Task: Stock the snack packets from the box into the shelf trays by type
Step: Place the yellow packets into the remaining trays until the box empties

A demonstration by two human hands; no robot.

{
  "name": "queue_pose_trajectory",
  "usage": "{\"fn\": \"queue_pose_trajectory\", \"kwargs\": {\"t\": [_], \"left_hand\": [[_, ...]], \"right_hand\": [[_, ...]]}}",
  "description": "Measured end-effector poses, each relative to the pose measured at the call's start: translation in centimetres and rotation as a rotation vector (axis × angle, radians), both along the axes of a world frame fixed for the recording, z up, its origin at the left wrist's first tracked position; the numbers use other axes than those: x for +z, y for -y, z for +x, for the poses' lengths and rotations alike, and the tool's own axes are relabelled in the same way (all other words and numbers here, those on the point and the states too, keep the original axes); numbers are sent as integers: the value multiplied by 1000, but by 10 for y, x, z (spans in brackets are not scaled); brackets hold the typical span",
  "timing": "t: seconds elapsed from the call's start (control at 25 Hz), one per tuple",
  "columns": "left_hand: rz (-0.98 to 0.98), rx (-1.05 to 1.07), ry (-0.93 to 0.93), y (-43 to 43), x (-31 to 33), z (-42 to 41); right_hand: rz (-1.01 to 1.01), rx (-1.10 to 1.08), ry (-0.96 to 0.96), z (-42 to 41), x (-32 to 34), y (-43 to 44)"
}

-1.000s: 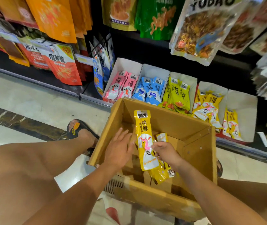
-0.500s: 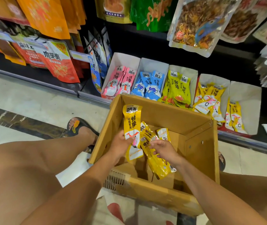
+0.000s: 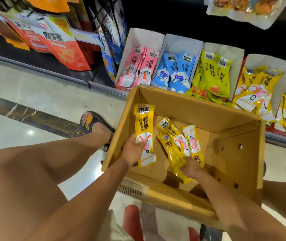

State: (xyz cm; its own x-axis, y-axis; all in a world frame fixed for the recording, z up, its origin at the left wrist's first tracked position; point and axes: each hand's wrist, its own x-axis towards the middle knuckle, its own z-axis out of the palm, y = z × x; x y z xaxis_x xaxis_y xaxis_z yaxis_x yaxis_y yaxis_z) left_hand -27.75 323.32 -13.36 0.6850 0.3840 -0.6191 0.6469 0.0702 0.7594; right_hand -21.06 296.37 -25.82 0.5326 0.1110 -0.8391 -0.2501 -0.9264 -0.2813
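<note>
Glossy pale floor [image 3: 25, 87], dark marble strip [image 3: 34, 117]

Floor [image 3: 25, 80]: pale polished tile, 7 to 10 o'clock, crossed by a dark marbled band [image 3: 34, 115].
On floor: one sandalled foot [image 3: 93, 124], at the band's end.
Shelf [image 3: 51, 71]: bottom deck, 10 to 3 o'clock.
On shelf: red pouches [image 3: 65, 49] at 10 o'clock. White trays [image 3: 138, 39] stand side by side from 12 to 3 o'clock, holding pink packets [image 3: 137, 66], blue packets [image 3: 177, 70], green packets [image 3: 212, 73] and yellow packets [image 3: 257, 91].
Cardboard box [image 3: 199, 110]: 5 o'clock, underside hidden.
</note>
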Motion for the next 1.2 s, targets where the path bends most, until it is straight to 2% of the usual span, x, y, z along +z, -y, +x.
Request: {"fn": "queue_pose_trajectory", "kwargs": {"t": [0.16, 0.24, 0.32, 0.68, 0.92, 1.08, 1.2], "left_hand": [[1, -7, -46, -1, -12, 1], [3, -1, -67, -2, -17, 2], [14, 2, -80, -3, -19, 3], [1, 5, -58, -6, -6, 1], [-29, 41, -20, 3, 17, 7], [-75, 21, 44, 14, 33, 11], [-104, 11, 78, 24, 56, 19]], "right_hand": [[-107, 93, 177, -1, -11, -12], [-124, 115, 202, 0, -18, -14], [-111, 175, 207, 3, -20, -13], [21, 77, 188, 11, 16, -8], [172, -112, 228, 24, 97, -12], [441, -365, 309, 23, 148, -18], [547, -434, 361, 22, 190, -24]]}}
